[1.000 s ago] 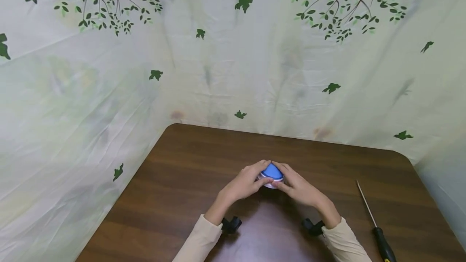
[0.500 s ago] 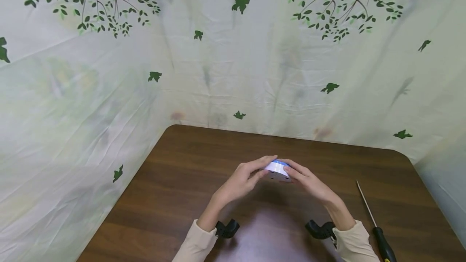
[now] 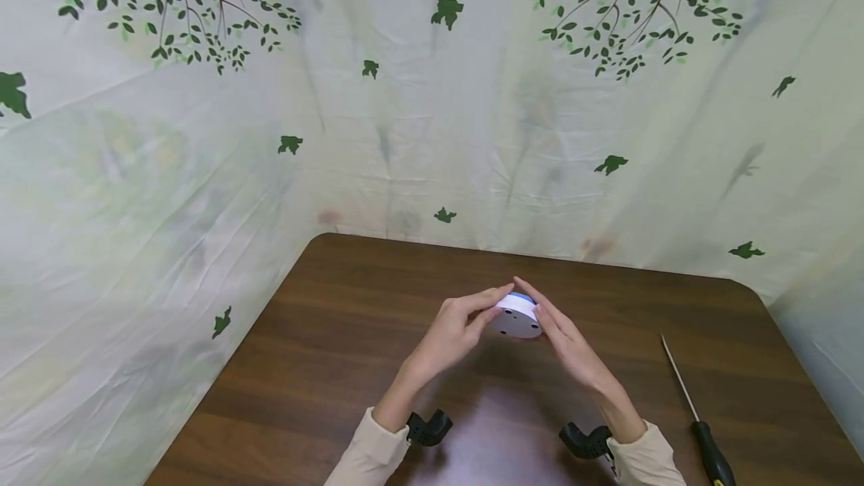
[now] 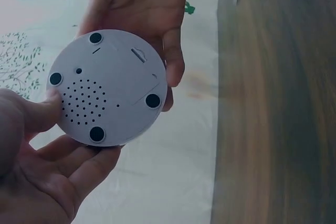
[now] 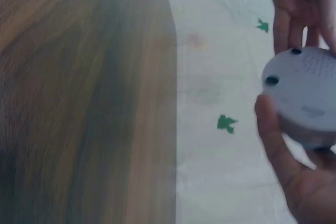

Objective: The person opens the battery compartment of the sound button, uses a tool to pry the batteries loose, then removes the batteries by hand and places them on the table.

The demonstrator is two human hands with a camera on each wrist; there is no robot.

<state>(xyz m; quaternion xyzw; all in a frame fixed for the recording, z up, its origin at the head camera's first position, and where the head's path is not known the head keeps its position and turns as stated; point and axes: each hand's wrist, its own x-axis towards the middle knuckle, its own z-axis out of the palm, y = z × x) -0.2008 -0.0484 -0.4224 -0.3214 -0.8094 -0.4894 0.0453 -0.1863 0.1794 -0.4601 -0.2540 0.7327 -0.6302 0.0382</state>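
Both hands hold a round buzzer button [image 3: 517,323], white with a blue top, up over the table. Its underside faces the person, tipped so the blue shows only as a thin band at the far edge. My left hand [image 3: 445,336] pinches the left rim between thumb and fingers; my right hand [image 3: 574,343] grips the right side, its fingers fairly long along the far edge. The left wrist view shows the white base [image 4: 123,85] with round black feet, a patch of speaker holes and a small slotted cover. In the right wrist view, a thumb [image 5: 270,124] presses the rim.
A screwdriver [image 3: 705,441] with a black handle and long metal shaft lies on the brown wooden table [image 3: 378,298], right of the right arm. A printed leaf-pattern cloth [image 3: 405,133] hangs behind and beside the table. Black wrist mounts [image 3: 430,428] sit under both wrists.
The buzzer button has risen and tipped from blue top showing to underside facing the person. Both hands have moved up slightly with it, and the right hand's fingers have straightened somewhat.
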